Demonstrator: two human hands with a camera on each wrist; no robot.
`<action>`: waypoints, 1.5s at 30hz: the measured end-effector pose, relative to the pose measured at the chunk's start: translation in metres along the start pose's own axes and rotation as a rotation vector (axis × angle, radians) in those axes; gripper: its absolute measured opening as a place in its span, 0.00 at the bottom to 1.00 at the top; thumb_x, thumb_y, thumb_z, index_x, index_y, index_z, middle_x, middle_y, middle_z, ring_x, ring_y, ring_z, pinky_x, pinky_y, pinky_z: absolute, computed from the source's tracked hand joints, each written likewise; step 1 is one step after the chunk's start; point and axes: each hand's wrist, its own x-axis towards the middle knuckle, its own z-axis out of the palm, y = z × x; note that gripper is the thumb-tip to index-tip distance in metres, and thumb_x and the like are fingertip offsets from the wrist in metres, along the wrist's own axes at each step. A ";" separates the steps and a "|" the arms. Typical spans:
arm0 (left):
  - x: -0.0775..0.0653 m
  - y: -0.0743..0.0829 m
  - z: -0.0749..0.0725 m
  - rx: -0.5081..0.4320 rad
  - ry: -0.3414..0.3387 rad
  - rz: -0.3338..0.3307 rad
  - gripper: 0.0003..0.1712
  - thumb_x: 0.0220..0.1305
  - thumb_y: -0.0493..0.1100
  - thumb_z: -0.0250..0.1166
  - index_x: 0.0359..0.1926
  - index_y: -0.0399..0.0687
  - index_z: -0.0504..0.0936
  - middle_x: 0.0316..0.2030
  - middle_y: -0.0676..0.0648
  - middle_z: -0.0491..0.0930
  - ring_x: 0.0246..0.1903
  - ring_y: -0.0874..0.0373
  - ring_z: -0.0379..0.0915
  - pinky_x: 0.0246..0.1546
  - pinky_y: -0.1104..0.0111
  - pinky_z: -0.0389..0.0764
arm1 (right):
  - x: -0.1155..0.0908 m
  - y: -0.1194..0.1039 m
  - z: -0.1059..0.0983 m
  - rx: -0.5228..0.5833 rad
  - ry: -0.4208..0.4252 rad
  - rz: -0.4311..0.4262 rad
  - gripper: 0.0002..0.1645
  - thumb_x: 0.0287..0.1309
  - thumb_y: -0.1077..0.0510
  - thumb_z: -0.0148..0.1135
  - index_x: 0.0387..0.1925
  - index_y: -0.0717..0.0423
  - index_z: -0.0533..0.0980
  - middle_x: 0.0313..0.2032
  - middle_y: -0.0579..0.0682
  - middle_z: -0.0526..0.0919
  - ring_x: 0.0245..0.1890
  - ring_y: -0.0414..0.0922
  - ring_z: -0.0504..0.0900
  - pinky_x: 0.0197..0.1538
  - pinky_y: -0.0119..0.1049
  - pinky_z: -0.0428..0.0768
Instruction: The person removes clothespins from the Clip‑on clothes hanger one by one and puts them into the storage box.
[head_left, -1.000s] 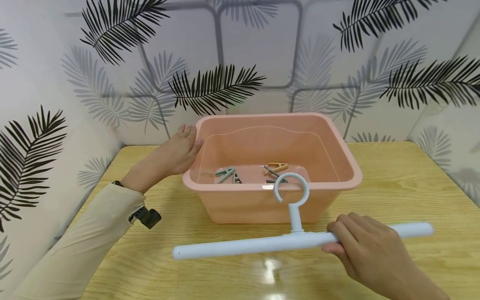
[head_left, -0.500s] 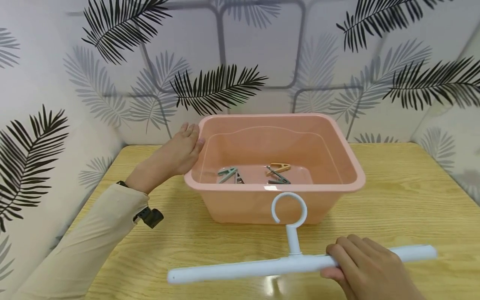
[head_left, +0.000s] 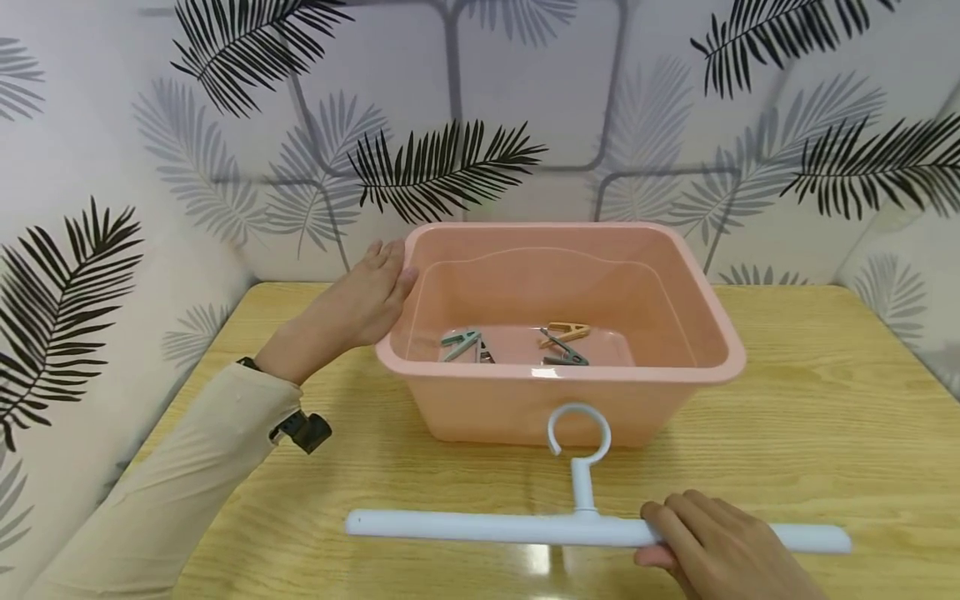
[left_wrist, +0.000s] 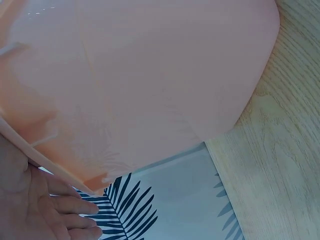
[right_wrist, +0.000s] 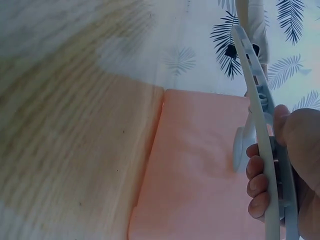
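A pale blue clothes hanger [head_left: 487, 527] with a round hook lies level across the head view, in front of the basin. My right hand [head_left: 716, 542] grips its bar right of the hook; in the right wrist view the fingers [right_wrist: 257, 182] curl round it. The pink plastic basin [head_left: 517, 408] stands upright on the table. Against its left rim rests my left hand [head_left: 363, 296], and in the left wrist view its fingers [left_wrist: 75, 205] are extended beside the rim. Inside the basin lie several clothes pegs: green ones [head_left: 461, 343], a dark green one [head_left: 566, 354] and an orange one [head_left: 570, 331].
A wooden table [head_left: 832, 392] carries the basin and extends to both sides of it. Behind stands a wall covering [head_left: 525, 92] with a leaf pattern, close to the basin's back rim. A black strap with a small device [head_left: 303, 429] sits on the left sleeve.
The right hand has brought the hanger down and nearer the person, away from the basin's front rim, and its bar has levelled. The left hand stays at the basin's left rim.
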 end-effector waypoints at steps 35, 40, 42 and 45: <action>-0.001 -0.001 0.000 -0.045 -0.006 -0.033 0.36 0.78 0.50 0.30 0.71 0.24 0.41 0.72 0.29 0.41 0.72 0.36 0.30 0.71 0.51 0.40 | -0.018 -0.002 0.028 0.173 -0.045 0.041 0.24 0.73 0.43 0.43 0.33 0.50 0.79 0.27 0.41 0.82 0.25 0.39 0.81 0.28 0.28 0.78; -0.001 -0.002 0.002 -0.053 -0.004 -0.030 0.35 0.78 0.50 0.30 0.71 0.24 0.41 0.72 0.29 0.41 0.72 0.36 0.30 0.71 0.51 0.40 | -0.018 -0.003 0.028 0.201 -0.096 0.053 0.23 0.71 0.43 0.43 0.35 0.50 0.79 0.27 0.42 0.83 0.25 0.39 0.81 0.28 0.29 0.77; 0.000 -0.002 0.002 -0.053 -0.003 -0.028 0.35 0.78 0.50 0.30 0.71 0.24 0.42 0.72 0.29 0.41 0.72 0.36 0.30 0.71 0.51 0.40 | -0.018 -0.003 0.028 0.218 -0.132 0.064 0.21 0.71 0.42 0.45 0.36 0.49 0.79 0.26 0.40 0.82 0.24 0.37 0.80 0.27 0.28 0.76; 0.001 -0.002 0.002 -0.049 0.001 -0.026 0.35 0.78 0.50 0.30 0.71 0.24 0.42 0.72 0.29 0.41 0.72 0.36 0.31 0.71 0.52 0.41 | -0.016 -0.003 0.028 0.240 -0.198 0.083 0.16 0.69 0.43 0.50 0.36 0.47 0.77 0.25 0.35 0.80 0.22 0.32 0.76 0.24 0.26 0.72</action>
